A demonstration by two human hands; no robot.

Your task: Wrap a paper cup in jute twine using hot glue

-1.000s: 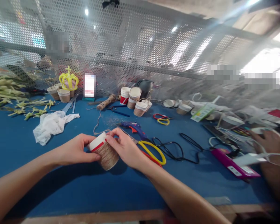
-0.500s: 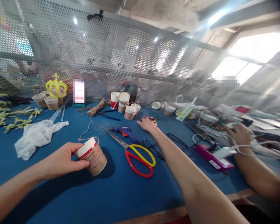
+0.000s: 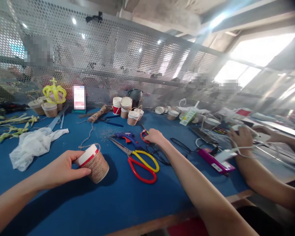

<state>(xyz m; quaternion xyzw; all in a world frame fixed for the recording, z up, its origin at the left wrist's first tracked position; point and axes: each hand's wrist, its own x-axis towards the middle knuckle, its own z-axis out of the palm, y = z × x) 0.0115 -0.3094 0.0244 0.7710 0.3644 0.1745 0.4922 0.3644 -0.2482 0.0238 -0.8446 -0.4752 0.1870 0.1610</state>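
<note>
My left hand (image 3: pixel 70 165) grips a paper cup (image 3: pixel 98 167) by its rim, tilted over the table. Brown twine is wound round most of the cup, leaving a white and red band near the rim bare. A loose strand runs from it to a twine bundle (image 3: pixel 98 114) farther back. My right hand (image 3: pixel 156 136) is closed on small scissors (image 3: pixel 143 135) with red and yellow handles, its fingers partly hidden. Large scissors (image 3: pixel 129 152) with one red and one yellow handle lie between my hands, beside a blue glue gun (image 3: pixel 127 136).
Crumpled white plastic (image 3: pixel 30 147) lies at the left. Several cups (image 3: pixel 132 118) stand at the back, near a phone (image 3: pixel 79 98) and a yellow crown shape (image 3: pixel 54 93). At right are a purple power strip (image 3: pixel 215 161), cables and another person's hand (image 3: pixel 242 136).
My right hand has closed on the small scissors and drawn them nearer, lifting their blades into view. My left hand still holds the cup. The view has shifted slightly rightward.
</note>
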